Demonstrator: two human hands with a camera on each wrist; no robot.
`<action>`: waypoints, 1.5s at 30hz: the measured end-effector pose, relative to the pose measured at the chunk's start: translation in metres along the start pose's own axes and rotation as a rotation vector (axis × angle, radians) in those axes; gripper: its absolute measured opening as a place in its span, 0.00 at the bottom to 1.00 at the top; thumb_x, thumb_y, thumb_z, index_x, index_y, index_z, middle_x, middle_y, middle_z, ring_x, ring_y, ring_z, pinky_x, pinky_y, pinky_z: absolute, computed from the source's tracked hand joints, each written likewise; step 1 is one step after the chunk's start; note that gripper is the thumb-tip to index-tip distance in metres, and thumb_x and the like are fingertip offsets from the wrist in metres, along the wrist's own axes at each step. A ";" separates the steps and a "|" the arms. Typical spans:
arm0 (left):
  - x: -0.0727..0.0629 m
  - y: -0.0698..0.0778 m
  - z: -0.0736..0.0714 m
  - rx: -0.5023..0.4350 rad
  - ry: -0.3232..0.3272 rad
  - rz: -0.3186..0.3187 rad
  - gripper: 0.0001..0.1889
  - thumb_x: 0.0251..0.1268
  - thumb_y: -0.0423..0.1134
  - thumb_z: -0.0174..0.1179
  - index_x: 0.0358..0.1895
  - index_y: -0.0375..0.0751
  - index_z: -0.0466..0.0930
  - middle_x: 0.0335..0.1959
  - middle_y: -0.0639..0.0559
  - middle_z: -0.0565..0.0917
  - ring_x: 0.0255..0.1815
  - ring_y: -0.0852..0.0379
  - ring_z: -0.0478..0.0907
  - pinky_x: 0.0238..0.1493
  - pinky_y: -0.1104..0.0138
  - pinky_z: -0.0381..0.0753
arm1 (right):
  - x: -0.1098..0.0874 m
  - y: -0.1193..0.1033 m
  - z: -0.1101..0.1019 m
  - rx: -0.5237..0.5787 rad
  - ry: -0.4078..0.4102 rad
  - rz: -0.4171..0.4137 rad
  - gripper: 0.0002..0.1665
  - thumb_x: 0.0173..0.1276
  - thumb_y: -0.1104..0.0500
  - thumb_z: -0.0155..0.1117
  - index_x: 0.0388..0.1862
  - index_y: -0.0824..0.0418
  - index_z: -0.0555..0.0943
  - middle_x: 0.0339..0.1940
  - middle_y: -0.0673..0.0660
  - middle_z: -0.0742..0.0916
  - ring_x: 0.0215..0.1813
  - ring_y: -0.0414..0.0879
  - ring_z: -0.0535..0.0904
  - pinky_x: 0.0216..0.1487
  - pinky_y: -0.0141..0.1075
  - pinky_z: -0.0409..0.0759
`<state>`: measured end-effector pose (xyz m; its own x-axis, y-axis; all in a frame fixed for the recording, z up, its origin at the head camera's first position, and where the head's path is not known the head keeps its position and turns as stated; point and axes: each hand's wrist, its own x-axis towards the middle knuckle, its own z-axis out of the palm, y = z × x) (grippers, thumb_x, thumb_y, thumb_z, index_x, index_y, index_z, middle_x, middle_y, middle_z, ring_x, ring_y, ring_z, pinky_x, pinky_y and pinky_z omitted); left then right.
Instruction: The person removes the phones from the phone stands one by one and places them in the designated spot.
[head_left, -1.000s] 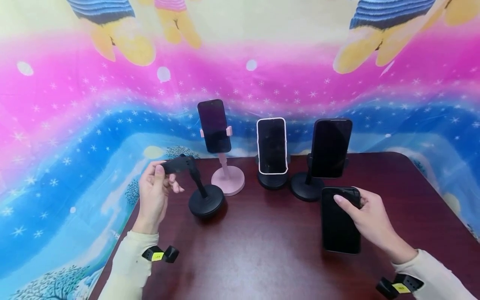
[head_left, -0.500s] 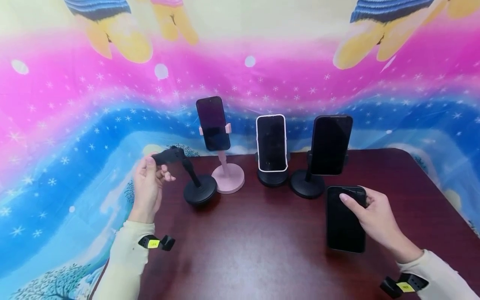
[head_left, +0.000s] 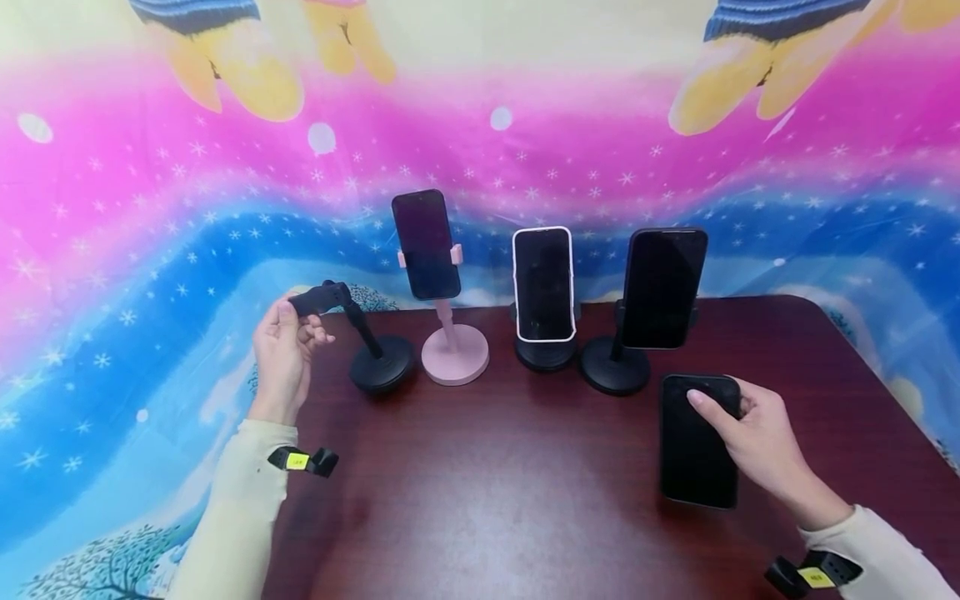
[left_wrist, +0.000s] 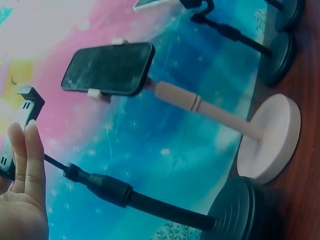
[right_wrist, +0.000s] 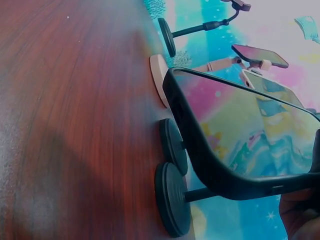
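Observation:
My left hand [head_left: 281,358] holds the holder end of a black phone stand [head_left: 366,333] between thumb and fingers. In the left wrist view, its clamp [left_wrist: 30,107] carries no phone, and straight fingers lie against it. The stand's round base is at the table's left; whether it touches the wood I cannot tell. A black-cased phone [head_left: 697,458] is in my right hand [head_left: 765,442], above the table, thumb across the screen's upper part. The right wrist view shows that phone [right_wrist: 240,125] close up, its screen dark and reflective; most of the hand is out of view there.
A pink stand [head_left: 455,354] bears a phone [head_left: 426,246]. Right of it, a white-edged phone [head_left: 543,283] sits on a black stand [head_left: 546,357], and another black stand [head_left: 615,371] bears a large dark phone [head_left: 663,287]. A printed cloth [head_left: 480,167] hangs behind the table [head_left: 480,483].
My left hand has carried the black stand left and farther back, away from me. The phone in my right hand has shifted slightly right. The other stands stay put.

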<state>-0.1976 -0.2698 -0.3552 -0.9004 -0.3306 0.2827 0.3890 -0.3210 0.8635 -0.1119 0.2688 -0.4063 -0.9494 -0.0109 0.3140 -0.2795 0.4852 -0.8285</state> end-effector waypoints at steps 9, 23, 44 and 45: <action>0.011 -0.007 -0.012 0.042 -0.057 -0.055 0.21 0.78 0.48 0.46 0.59 0.34 0.75 0.27 0.50 0.81 0.21 0.60 0.79 0.32 0.68 0.87 | 0.000 0.014 -0.004 -0.034 0.005 0.018 0.07 0.73 0.64 0.63 0.33 0.62 0.79 0.10 0.43 0.68 0.12 0.39 0.65 0.17 0.35 0.65; 0.017 -0.019 -0.014 0.140 -0.134 -0.085 0.15 0.79 0.46 0.46 0.54 0.39 0.75 0.28 0.51 0.80 0.23 0.61 0.81 0.35 0.68 0.88 | -0.002 0.032 -0.022 -0.140 -0.038 0.062 0.10 0.75 0.60 0.62 0.34 0.64 0.79 0.12 0.43 0.70 0.14 0.41 0.68 0.19 0.33 0.66; 0.014 -0.024 -0.019 0.175 -0.189 -0.087 0.17 0.80 0.46 0.46 0.57 0.38 0.73 0.29 0.51 0.81 0.24 0.61 0.82 0.37 0.67 0.88 | -0.008 0.064 -0.060 -0.283 -0.090 0.125 0.23 0.77 0.53 0.61 0.23 0.61 0.69 0.12 0.42 0.60 0.13 0.41 0.58 0.19 0.36 0.60; 0.014 -0.023 -0.019 0.175 -0.189 -0.090 0.17 0.80 0.46 0.46 0.58 0.38 0.73 0.29 0.51 0.81 0.25 0.62 0.81 0.38 0.67 0.88 | -0.008 0.065 -0.061 -0.292 -0.101 0.131 0.23 0.77 0.52 0.60 0.23 0.61 0.69 0.12 0.41 0.60 0.13 0.41 0.58 0.19 0.36 0.60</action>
<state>-0.2158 -0.2843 -0.3795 -0.9567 -0.1309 0.2600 0.2807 -0.1777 0.9432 -0.1135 0.3540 -0.4346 -0.9879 -0.0112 0.1546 -0.1155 0.7183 -0.6861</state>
